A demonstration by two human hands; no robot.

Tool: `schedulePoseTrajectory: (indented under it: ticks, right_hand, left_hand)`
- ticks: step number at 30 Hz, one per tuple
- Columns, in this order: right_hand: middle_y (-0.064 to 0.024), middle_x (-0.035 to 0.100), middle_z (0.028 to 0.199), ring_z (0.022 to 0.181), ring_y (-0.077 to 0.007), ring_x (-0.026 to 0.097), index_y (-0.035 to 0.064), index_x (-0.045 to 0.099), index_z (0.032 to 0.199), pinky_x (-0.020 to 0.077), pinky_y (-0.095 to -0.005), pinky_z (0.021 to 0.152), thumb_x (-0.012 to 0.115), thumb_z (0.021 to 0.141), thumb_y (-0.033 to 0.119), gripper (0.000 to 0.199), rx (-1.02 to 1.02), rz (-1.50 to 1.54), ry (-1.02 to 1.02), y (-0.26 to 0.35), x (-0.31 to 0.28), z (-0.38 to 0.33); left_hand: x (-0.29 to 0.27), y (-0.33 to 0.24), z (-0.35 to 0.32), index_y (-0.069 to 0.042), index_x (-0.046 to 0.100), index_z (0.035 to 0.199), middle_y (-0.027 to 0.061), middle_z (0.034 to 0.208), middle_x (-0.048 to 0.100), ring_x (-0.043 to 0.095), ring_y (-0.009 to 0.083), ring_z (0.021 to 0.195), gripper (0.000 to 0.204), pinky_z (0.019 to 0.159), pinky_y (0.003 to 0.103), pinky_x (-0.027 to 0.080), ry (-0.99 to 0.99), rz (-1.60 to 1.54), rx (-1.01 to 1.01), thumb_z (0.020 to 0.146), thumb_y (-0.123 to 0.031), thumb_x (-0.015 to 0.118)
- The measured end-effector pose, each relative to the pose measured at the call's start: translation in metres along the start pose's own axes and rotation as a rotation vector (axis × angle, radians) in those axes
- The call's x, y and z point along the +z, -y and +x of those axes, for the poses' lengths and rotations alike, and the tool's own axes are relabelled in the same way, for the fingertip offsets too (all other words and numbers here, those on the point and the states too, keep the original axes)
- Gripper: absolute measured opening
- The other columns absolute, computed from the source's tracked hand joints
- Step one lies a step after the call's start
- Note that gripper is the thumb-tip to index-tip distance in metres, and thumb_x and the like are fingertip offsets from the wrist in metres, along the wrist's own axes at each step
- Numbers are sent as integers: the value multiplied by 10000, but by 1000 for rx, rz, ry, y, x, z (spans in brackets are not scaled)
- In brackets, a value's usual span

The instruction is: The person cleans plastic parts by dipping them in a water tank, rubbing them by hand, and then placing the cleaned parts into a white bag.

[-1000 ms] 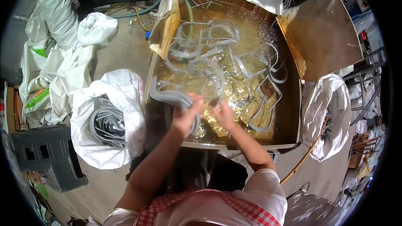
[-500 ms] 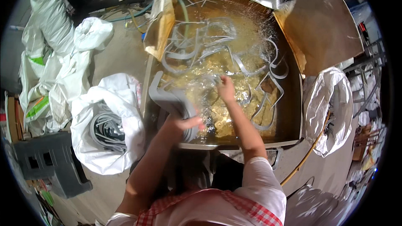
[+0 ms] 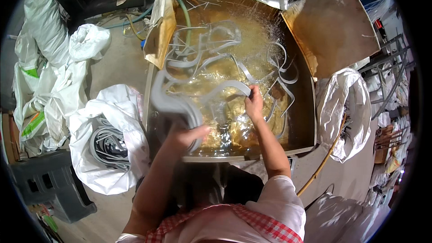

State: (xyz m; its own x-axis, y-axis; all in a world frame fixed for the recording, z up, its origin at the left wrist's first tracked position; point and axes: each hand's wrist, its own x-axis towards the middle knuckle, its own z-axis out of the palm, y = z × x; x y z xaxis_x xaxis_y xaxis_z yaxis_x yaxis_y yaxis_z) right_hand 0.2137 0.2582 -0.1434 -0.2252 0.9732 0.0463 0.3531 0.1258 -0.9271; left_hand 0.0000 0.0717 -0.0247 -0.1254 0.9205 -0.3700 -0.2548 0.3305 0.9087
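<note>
A metal tank (image 3: pixel 252 155) of yellowish liquid holds several long grey rubber strips (image 3: pixel 211 58). My left hand (image 3: pixel 186 134) grips a thick bundle of grey strips (image 3: pixel 168 103) and holds it up over the tank's left edge. My right hand (image 3: pixel 254 103) is over the middle of the tank, closed on the end of one curved grey strip (image 3: pixel 225 87) that rises out of the liquid. Water splashes into the tank's far right part.
An open white sack (image 3: pixel 108 146) with grey strips in it stands left of the tank. More white sacks (image 3: pixel 49 63) lie at far left, a grey plastic crate (image 3: pixel 49 189) at lower left. Another white sack (image 3: pixel 348 108) stands right of the tank, under a brown board (image 3: pixel 333 27).
My left hand has lifted the grey bundle out of the liquid and up toward the tank's left edge. My right hand has moved further in and taken hold of a strip.
</note>
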Motion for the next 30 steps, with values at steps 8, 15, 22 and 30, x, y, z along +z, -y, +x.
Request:
schedulePoseTrajectory:
  ticks: [8,15,22,30]
  right_hand:
    - [-63,533,973,1039,-259,488,89,545,784,299,-493,966,645,580,36,232,-1127,-576,523,145,-30,-29]
    - [-166,513,1165,1108,-324,491,91,526,1093,424,-409,898,611,692,-1,420,-763,15,474,134,28,-60]
    - [-181,387,1322,1243,-279,352,39,327,1309,316,-335,1023,422,876,85,446,-554,-106,921,140,27,-30]
    - [-181,512,1192,1153,-247,465,38,515,1149,361,-354,988,397,757,-123,440,-326,-215,643,144,23,19]
  left_hand:
    - [32,23,18,-2,534,1019,58,836,601,571,131,733,270,648,276,481,-34,-23,65,785,-81,643]
    - [37,26,18,-53,319,1284,70,1208,445,455,187,1117,544,951,358,387,254,-841,137,815,-128,582]
    - [29,30,15,-10,475,1142,111,1030,566,548,230,995,433,898,378,430,73,-670,5,748,-125,612]
    - [20,59,31,-11,480,1147,119,999,572,563,229,906,395,837,364,449,-108,-909,-191,779,-116,579]
